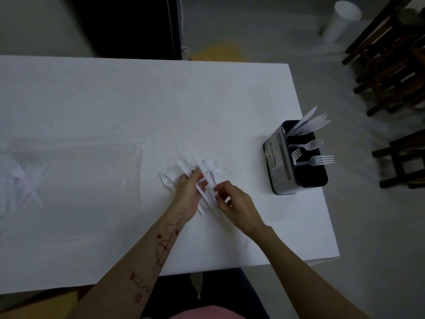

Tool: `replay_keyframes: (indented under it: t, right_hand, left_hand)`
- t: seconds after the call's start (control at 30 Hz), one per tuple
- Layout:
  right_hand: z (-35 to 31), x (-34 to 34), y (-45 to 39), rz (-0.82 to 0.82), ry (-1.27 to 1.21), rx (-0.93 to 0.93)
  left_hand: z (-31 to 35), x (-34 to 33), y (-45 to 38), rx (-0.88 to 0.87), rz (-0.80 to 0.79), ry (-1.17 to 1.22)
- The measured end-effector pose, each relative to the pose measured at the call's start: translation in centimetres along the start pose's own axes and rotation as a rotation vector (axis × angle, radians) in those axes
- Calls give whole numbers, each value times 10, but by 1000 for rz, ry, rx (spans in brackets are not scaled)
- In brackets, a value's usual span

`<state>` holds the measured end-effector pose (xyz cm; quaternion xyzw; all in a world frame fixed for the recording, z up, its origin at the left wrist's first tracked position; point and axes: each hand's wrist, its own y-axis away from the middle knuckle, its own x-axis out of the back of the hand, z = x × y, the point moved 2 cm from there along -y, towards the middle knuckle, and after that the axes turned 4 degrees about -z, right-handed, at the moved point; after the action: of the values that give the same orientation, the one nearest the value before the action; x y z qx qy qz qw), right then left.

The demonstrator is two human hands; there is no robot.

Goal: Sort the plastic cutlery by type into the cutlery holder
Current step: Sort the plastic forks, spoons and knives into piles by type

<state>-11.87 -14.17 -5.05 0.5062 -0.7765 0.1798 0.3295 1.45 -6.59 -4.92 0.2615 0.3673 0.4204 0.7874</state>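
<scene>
**Picking through the loose cutlery**

Nearest us, our right hand (232,199) has its fingers curled, the tips pinching at the handle ends of the cutlery pile (197,173); exactly which piece it has we cannot tell. Our left hand (189,192) lies palm up beside it, fingers loosely bent round a long white piece, seemingly a knife (202,178), that crosses the palm. The pile itself sits mid-table, fork tines fanning out to the left, everything white on the white table (92,107), so outlines blur.

We judge these pieces light, thin and a little springy, slick enough to slide over one another; taking each by the handle should be easiest.

Well to the right, near the table edge, stands the black cutlery holder (276,162), with knives, a spoon and forks already in separate compartments. Clear plastic wrapping (69,157) lies at left.
</scene>
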Motion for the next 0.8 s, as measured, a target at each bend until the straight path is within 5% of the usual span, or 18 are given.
replay_keyframes:
  t: [0.27, 0.43, 0.8]
  right_hand:
    - [-8, -5, -17, -141, -36, -26]
    - [14, -8, -22, 188, 36, -428]
    - [12, -25, -27, 93, 93, -571]
  left_hand:
    - [5, 7, 2, -38, 34, 17]
    - [10, 19, 6, -77, 93, 54]
    - [-7, 27, 18, -26, 52, -54]
